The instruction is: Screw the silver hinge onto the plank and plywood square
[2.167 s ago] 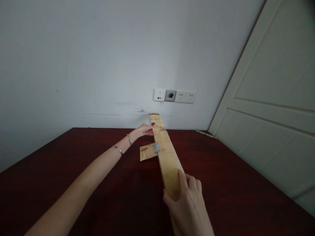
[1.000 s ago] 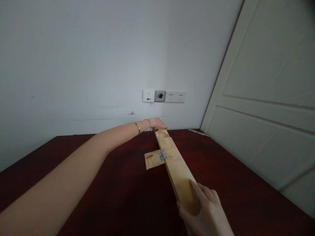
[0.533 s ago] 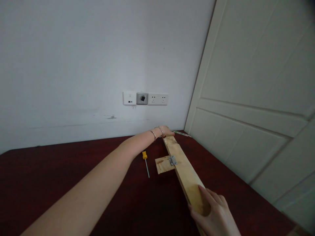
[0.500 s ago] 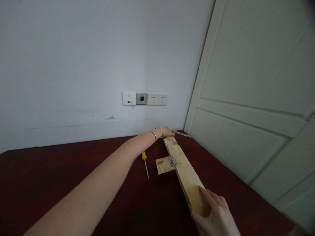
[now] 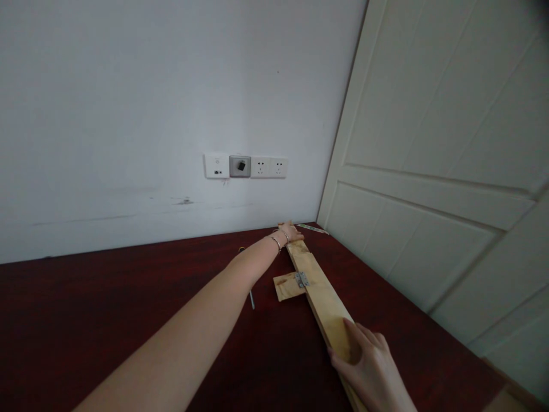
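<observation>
A long wooden board (image 5: 323, 289) lies on the dark red table, running from near the wall toward me. A metal hinge (image 5: 301, 279) joins its left edge to a short wooden piece (image 5: 286, 286). My left hand (image 5: 291, 231), with bracelets at the wrist, rests on the board's far end, fingers spread over it. My right hand (image 5: 369, 355) grips the near part, thumb on the left edge and fingers over the top. Left of the short piece, a screwdriver (image 5: 252, 300) is mostly hidden behind my left forearm.
The dark red table (image 5: 128, 320) meets a white wall with sockets (image 5: 261, 167). A white panelled door or cabinet (image 5: 412, 229) stands along the right side. A printed strip (image 5: 313, 229) lies in the far right corner.
My left hand's fingers have spread over the board's far end. The left forearm has shifted right and now covers most of the screwdriver. The view has moved slightly.
</observation>
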The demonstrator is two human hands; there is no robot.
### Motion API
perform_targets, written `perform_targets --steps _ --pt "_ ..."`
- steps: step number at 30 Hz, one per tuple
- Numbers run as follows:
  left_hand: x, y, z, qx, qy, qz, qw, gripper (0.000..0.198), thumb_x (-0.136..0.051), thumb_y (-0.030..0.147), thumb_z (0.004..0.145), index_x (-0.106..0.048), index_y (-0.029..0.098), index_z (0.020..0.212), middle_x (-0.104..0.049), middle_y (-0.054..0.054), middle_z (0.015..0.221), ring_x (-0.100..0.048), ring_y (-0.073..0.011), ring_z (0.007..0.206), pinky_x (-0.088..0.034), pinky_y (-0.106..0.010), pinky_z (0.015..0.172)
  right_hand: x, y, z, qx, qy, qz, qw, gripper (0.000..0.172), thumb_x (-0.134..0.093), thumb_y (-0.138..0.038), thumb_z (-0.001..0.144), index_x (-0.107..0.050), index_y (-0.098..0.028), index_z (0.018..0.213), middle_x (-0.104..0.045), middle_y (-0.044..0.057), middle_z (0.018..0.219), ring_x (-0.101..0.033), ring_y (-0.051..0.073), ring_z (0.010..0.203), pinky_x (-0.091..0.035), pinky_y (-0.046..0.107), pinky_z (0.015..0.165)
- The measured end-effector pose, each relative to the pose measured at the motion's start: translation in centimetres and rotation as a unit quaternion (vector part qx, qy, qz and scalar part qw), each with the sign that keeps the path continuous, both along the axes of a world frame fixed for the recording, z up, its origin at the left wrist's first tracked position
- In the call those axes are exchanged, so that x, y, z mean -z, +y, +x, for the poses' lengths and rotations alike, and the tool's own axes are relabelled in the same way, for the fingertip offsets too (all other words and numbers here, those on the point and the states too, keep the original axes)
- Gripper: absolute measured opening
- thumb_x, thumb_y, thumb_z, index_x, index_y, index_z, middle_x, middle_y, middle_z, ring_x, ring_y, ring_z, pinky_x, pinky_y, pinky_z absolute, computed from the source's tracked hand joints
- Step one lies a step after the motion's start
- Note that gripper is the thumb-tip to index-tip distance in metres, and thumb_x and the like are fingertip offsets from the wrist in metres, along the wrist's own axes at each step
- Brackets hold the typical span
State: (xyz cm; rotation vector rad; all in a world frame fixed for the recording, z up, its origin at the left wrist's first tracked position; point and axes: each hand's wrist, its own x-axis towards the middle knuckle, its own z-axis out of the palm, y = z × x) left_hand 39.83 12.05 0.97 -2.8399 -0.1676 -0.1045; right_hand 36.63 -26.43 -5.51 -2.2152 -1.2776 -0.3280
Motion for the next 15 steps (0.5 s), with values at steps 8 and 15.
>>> perform_targets --steps 8,15 --pt "0.46 -0.01 0.15 -0.029 0.072 -0.016 0.997 0.04 -0.049 0.013 0.08 -0.063 0.032 0.113 -0.06 0.001 0.13 -0.055 -0.0231 0.112 -0.029 -0.047 0.104 0.45 0.14 0.1 -0.008 -0.023 -0.026 0.999 0.045 -0.061 -0.038 0.074 -0.067 -0.011 0.109 -0.068 0.016 0.112 -0.061 0.031 0.094 -0.053 0.043 0.083" --pt "0.54 -0.16 -0.04 -0.029 0.074 -0.017 0.997 0.045 -0.049 0.011 0.079 -0.062 0.028 0.118 -0.06 -0.004 0.13 -0.055 -0.0251 0.112 -0.03 -0.045 0.102 0.23 0.54 0.46 -0.005 -0.016 -0.042 0.999 0.049 -0.061 -0.036 0.073 -0.066 -0.006 0.112 -0.067 0.018 0.112 -0.06 0.032 0.097 -0.052 0.043 0.085"
